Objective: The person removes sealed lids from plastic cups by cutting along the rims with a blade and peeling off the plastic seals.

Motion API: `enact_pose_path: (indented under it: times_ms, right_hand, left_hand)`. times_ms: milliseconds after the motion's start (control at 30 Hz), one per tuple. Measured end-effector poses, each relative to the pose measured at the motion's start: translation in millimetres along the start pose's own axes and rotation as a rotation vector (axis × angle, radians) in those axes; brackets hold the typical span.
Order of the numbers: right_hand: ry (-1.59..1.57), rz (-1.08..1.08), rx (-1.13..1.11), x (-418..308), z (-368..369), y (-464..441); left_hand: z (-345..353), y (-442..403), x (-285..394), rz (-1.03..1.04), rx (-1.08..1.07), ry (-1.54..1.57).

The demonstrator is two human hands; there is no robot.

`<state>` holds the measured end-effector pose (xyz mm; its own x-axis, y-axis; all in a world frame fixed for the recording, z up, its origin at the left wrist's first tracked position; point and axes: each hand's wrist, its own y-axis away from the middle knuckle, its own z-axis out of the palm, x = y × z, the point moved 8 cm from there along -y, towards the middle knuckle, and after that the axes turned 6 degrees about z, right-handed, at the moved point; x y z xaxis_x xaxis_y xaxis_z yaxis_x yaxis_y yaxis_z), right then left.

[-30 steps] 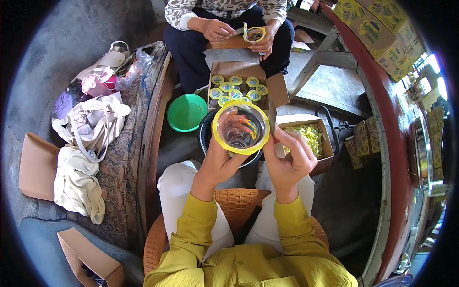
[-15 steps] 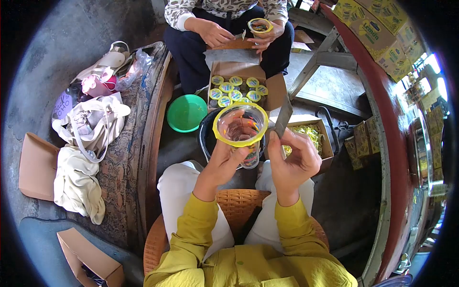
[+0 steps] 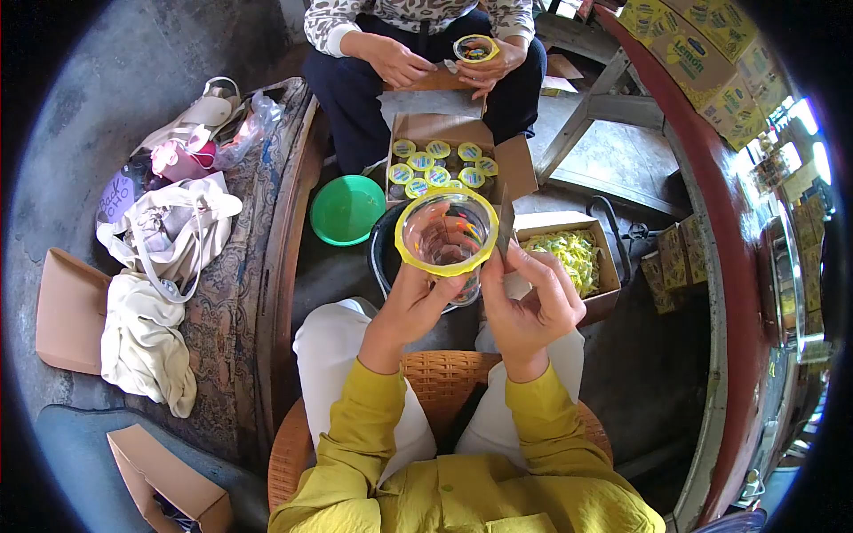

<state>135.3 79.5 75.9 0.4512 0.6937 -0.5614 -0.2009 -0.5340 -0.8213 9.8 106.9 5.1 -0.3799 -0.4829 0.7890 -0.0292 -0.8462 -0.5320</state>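
Single head-worn fisheye view, facing forward and steeply down, close above the wearer's white trousers (image 3: 336,355)

The scene is moderately bright. Near the right border, beside the yellow boxes (image 3: 689,58), some patches (image 3: 807,117) burn to plain white. The floor (image 3: 640,373) at the right lies in deep shadow. The red board (image 3: 730,266) bends strongly (the lens is very wide), and all 4 corners are black. The clear cup (image 3: 444,233) looks sharp, with small glints.

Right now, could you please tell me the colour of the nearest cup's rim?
The rim is yellow, clearest in the head view.
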Motion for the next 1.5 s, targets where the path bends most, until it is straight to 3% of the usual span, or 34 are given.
enact_pose_path:
  times_ms: [467, 967, 1500]
  right_hand:
    - [0.081, -0.006, 0.007, 5, -4, -5]
    - [-0.058, 0.112, 0.017, 12, -3, 0]
    - [0.008, 0.049, 0.008, 5, 1, -1]
  left_hand:
    - [0, 2, -2, 0.0, -0.083, -0.163]
    - [-6, 2, -5, -0.02, -0.012, 0.055]
    - [-1, 0, 0, -0.029, -0.035, -0.028]
